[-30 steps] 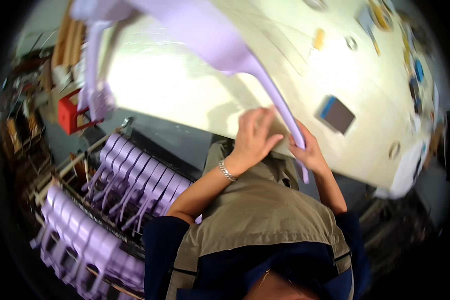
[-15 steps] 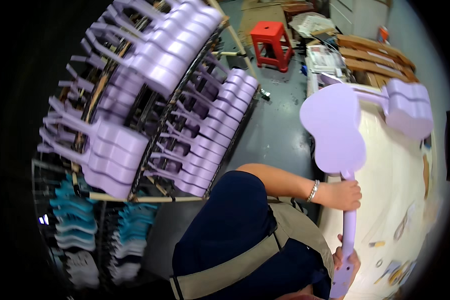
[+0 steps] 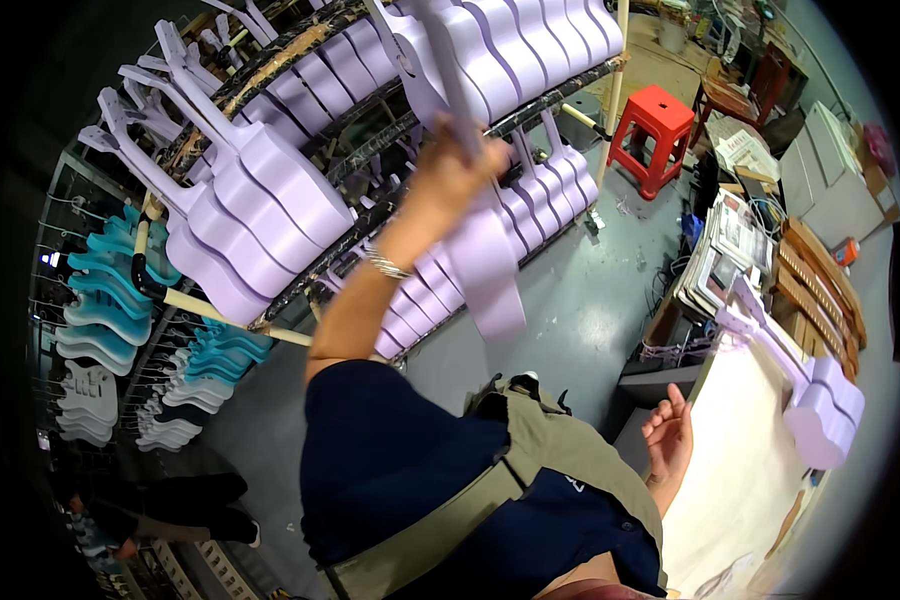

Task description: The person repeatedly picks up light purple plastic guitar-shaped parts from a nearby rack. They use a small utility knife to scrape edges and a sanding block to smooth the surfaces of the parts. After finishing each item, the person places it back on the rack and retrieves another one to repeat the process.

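My left hand (image 3: 455, 180), with a bracelet at the wrist, is closed around the neck of a lavender ukulele (image 3: 485, 275) in front of the rack. Motion blurs this instrument, and my hand and forearm hide some of it. Whether it touches the rack I cannot tell. Rows of lavender ukulele bodies (image 3: 260, 210) with necks fill the rack's padded rails (image 3: 370, 145). My right hand (image 3: 670, 435) is raised beside the table's near edge, empty, its fingers apart and slightly curled.
A pale worktable (image 3: 735, 440) at right carries more lavender ukuleles (image 3: 825, 410). Papers (image 3: 725, 245) and brown wooden pieces (image 3: 820, 290) lie beyond it. A red stool (image 3: 653, 140) stands on the floor. Teal and white bodies (image 3: 105, 310) hang at left; a person in dark clothes (image 3: 185, 505) is lower left.
My left hand has swung the ukulele from the table over to the rack at left. My right hand has let go of its lower end. The view has turned.
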A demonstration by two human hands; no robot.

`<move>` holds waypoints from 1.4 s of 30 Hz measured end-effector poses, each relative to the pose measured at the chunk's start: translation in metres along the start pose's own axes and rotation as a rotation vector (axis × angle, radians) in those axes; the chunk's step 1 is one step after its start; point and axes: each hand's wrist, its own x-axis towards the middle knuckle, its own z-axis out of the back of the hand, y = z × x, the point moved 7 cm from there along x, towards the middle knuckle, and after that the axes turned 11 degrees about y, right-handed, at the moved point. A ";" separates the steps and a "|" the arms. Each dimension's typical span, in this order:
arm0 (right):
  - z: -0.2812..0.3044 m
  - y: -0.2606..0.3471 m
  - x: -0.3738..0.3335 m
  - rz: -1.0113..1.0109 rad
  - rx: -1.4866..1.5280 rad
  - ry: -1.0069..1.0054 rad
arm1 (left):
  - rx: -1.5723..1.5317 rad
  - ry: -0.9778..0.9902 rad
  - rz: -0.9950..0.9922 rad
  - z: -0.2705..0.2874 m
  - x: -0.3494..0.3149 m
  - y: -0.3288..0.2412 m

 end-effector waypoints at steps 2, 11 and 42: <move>0.001 -0.018 0.016 -0.061 0.044 -0.081 | 0.061 -0.211 -0.103 0.071 0.017 0.028; 0.018 -0.047 0.043 -0.029 0.120 -0.190 | 0.095 -0.435 -0.128 0.206 0.141 0.130; 0.081 -0.066 0.068 -0.149 0.051 -0.187 | 1.309 -1.128 0.252 0.331 0.083 0.153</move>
